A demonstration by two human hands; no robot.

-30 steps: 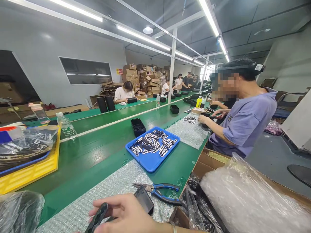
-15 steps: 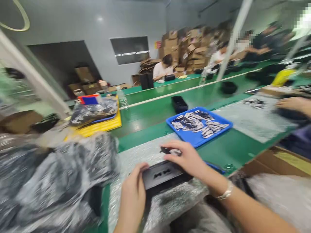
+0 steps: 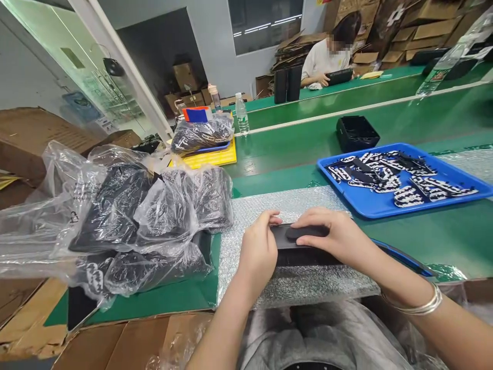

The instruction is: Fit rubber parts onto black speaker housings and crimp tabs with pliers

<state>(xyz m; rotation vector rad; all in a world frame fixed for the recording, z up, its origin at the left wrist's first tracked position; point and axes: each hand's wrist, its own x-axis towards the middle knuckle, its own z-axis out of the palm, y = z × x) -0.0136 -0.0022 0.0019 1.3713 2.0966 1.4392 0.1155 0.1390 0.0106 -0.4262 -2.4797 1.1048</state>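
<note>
My left hand (image 3: 259,249) is closed around the left end of a long black plastic housing (image 3: 280,240), held above a sheet of bubble wrap (image 3: 241,218). Between the thumb and fingers of my right hand (image 3: 337,234) is a black oval strip (image 3: 306,233), which lies against the housing's upper face. That hand hides the housing's right end. Beyond my right hand, a blue tray (image 3: 372,210) carries many black-and-white strip pieces (image 3: 385,172). A blue-handled tool (image 3: 404,256) lies partly behind my right forearm.
Plastic-wrapped black parts (image 3: 154,205) are piled to the left. A black open housing (image 3: 357,133) stands past the tray. Farther back are a water bottle (image 3: 242,114) and a yellow board (image 3: 208,160) with a bagged bundle. A person (image 3: 327,59) works across the green table (image 3: 269,159).
The black strip, raised above the housing before, now rests against its face under my right fingers. The two dark openings seen there are covered. The camera view has turned left and down.
</note>
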